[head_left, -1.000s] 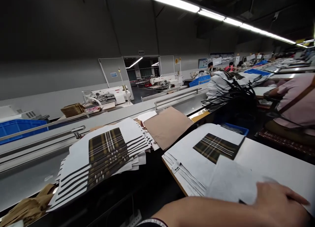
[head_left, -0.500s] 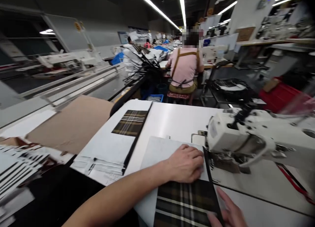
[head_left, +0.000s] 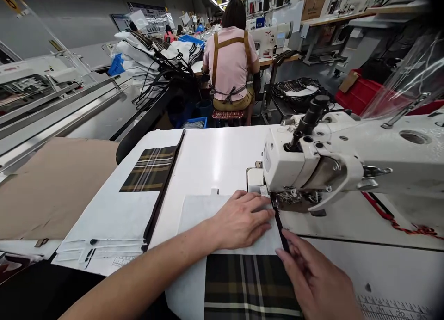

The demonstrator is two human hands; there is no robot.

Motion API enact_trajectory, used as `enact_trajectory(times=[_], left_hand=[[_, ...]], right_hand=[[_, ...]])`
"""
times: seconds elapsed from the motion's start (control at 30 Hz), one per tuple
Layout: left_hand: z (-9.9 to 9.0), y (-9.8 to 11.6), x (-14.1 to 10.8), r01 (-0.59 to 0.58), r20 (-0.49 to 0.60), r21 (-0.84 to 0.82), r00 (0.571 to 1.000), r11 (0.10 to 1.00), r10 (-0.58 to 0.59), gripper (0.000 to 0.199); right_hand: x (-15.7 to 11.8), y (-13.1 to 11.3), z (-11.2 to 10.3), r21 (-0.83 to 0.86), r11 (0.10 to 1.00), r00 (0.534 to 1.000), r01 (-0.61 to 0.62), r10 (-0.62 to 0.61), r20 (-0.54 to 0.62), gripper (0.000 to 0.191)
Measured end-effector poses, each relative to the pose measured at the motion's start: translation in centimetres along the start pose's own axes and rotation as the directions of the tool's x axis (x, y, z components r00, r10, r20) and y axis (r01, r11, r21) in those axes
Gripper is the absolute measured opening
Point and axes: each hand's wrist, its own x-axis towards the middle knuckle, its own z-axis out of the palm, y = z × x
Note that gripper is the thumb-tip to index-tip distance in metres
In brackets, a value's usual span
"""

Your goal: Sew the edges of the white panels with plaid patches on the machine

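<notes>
My left hand point(head_left: 244, 220) lies flat, fingers stretched, on a white fabric panel point(head_left: 194, 213) close to the needle area of a white sewing machine point(head_left: 287, 160). A dark plaid piece point(head_left: 249, 283) covers the panel's near part. Along its right side runs a black edge strip point(head_left: 280, 227), which passes by the machine's presser foot. My right hand point(head_left: 315, 273) pinches this strip between thumb and fingers, nearer to me than the left hand. The needle itself is hard to make out.
A stack of white panels with a plaid patch point(head_left: 149, 167) lies left on the white table point(head_left: 208, 153). Brown board point(head_left: 58, 186) is farther left. A person in a pink shirt point(head_left: 231, 56) sits ahead, beside a fabric pile point(head_left: 138, 61). A red crate point(head_left: 360, 93) stands at right.
My view has swung right and down. My right hand has moved up along the black edge and closed on it. My left hand's curled fingers now lie flatter on the panel.
</notes>
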Motion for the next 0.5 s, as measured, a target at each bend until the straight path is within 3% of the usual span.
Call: enact_trajectory(times=[0.2,0.4,0.5], left_hand=[[0.3,0.0,-0.2,-0.08,-0.021,0.007,0.997,0.997,0.08,0.034],[2.1,0.0,-0.1,-0.099,-0.154,0.076,0.982,0.992,0.11,0.032],[2.3,0.2,0.1,-0.097,-0.183,0.091,0.977,0.991,0.113,0.032]], right_hand=[[0.8,-0.3,1.2,-0.094,0.994,0.994,-0.061,0.052,-0.094,0.06],[4.4,-1.3,1.6,-0.295,0.952,0.963,0.084,-0.154,-0.222,0.048],[4.7,-1.4,2.1,-0.377,0.911,0.931,0.165,-0.27,-0.246,0.042]])
